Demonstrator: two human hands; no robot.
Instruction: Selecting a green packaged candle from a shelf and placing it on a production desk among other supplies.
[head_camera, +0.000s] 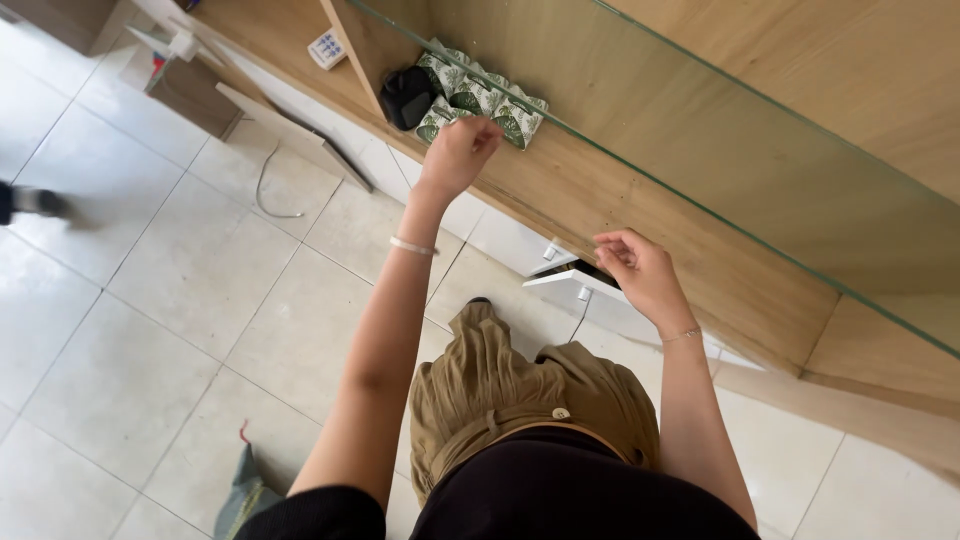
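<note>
We see the left hand (458, 152) reaching to the wooden shelf (600, 190), its fingers curled on the front edge of a leaf-patterned pouch (478, 98) that lies against the shelf's upright divider, just beside a black object (407, 96). The right hand (640, 270) hovers half open near the shelf's front edge, holding nothing, above a white drawer (575, 285) standing ajar.

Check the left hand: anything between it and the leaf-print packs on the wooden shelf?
Nothing visible. The left hand is already at the leaf-print packs, fingers on their near edge. The black object sits beside them, and the glass pane is off to the side.
</note>
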